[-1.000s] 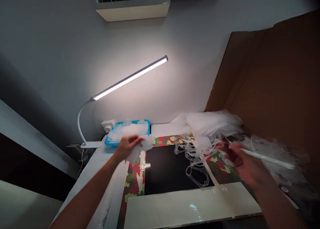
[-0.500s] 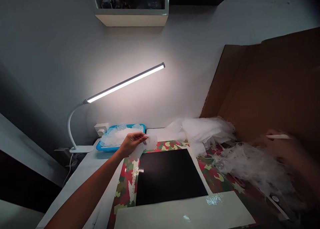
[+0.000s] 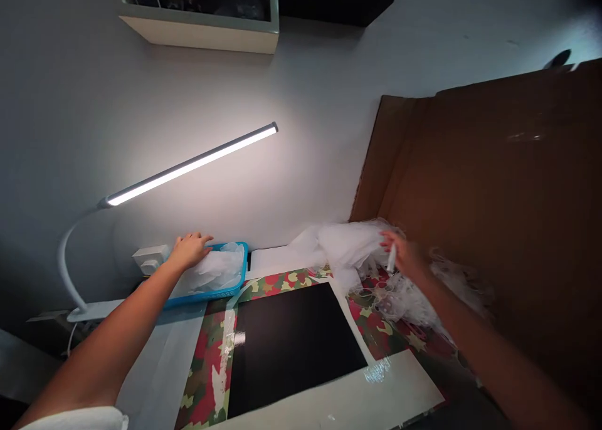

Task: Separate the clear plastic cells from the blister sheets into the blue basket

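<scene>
Sheer white mesh pile (image 3: 345, 245), soft folds, far edge of bench (image 3: 162, 348), just left of right hand (image 3: 403, 256); right is nearer, contact unclear. Right grip clenched around slim white tool (image 3: 392, 259), long axis near-vertical in view. Left hand (image 3: 189, 252) loosely spread, nothing visibly pinched, over blue basket (image 3: 245, 262) at far-left corner. Basket holds crumpled filmy pieces (image 3: 215, 271). Stringy tangle (image 3: 404, 303) toward right edge.

The far-left basket (image 3: 221, 293) is blue, the fabric (image 3: 216, 270) inside is white. The flat panel (image 3: 291, 348) is plain black; the cover (image 3: 202, 380) beside it has a camouflage pattern in red, green and brown. The right cardboard (image 3: 493, 179) is brown.
</scene>
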Demonstrator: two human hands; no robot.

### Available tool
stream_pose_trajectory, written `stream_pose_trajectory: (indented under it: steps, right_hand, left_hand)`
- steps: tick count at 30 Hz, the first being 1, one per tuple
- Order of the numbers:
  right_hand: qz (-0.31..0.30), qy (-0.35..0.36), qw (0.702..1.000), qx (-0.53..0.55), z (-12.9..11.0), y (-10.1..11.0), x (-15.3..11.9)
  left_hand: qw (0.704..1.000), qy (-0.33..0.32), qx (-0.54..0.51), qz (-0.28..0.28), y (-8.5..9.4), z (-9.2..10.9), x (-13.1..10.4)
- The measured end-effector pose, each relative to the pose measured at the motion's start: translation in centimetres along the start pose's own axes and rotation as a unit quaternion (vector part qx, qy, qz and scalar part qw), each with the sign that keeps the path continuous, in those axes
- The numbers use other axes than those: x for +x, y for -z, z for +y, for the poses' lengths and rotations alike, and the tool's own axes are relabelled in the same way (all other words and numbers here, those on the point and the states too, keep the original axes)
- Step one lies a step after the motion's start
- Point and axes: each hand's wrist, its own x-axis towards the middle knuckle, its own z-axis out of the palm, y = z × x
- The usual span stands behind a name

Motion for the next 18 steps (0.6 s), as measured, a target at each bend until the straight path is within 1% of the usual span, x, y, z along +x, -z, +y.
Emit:
stream_pose_trajectory:
  steps: [1, 3, 4, 6, 8, 10, 11, 13, 15, 16, 17, 18]
  right_hand:
    - [-0.047, 0.047, 0.996, -0.052, -0.5, -1.7, 0.4]
    - [-0.069, 0.071, 0.992, -0.084, -1.0, -4.6, 1.4]
    - [-0.086, 0.083, 0.986, -0.120, -1.2, -5.8, 2.0]
    - [-0.125, 0.097, 0.973, -0.168, -1.3, -7.6, 3.2]
    - [-0.156, 0.103, 0.964, -0.189, -1.3, -8.6, 4.3]
    - [-0.156, 0.095, 0.966, -0.185, -1.3, -9.0, 5.1]
    - [-0.147, 0.088, 0.969, -0.179, -1.4, -9.1, 5.5]
    - [-0.122, 0.071, 0.977, -0.160, -1.4, -8.8, 6.1]
    - [-0.089, 0.055, 0.986, -0.131, -1.6, -8.1, 6.7]
    - [-0.069, 0.047, 0.990, -0.115, -1.7, -7.6, 7.2]
    - [-0.045, 0.040, 0.993, -0.099, -1.9, -7.0, 7.7]
    - [-0.019, 0.034, 0.996, -0.083, -2.2, -6.3, 8.2]
  left_hand:
    - [1.000, -0.001, 0.006, -0.001, -0.5, -0.1, 0.0]
    - [1.000, -0.008, 0.009, -0.021, -1.7, -0.2, -0.2]
    - [0.999, -0.014, 0.008, -0.034, -2.3, -0.2, -0.3]
    - [0.998, -0.026, 0.010, -0.064, -3.4, -0.3, -0.7]
    - [0.996, -0.030, 0.024, -0.086, -3.9, -0.5, -1.0]
    - [0.995, -0.032, 0.046, -0.088, -3.7, -0.4, -1.2]
    - [0.995, -0.033, 0.056, -0.078, -3.3, -0.2, -1.3]
    - [0.996, -0.048, 0.070, -0.037, -2.4, 0.6, -1.5]
    - [0.995, -0.078, 0.060, 0.018, -1.4, 2.2, -1.7]
    - [0.994, -0.096, 0.039, 0.041, -1.0, 3.2, -1.9]
    - [0.992, -0.115, 0.004, 0.056, -0.6, 4.4, -2.2]
    - [0.989, -0.131, -0.043, 0.059, -0.4, 5.7, -2.5]
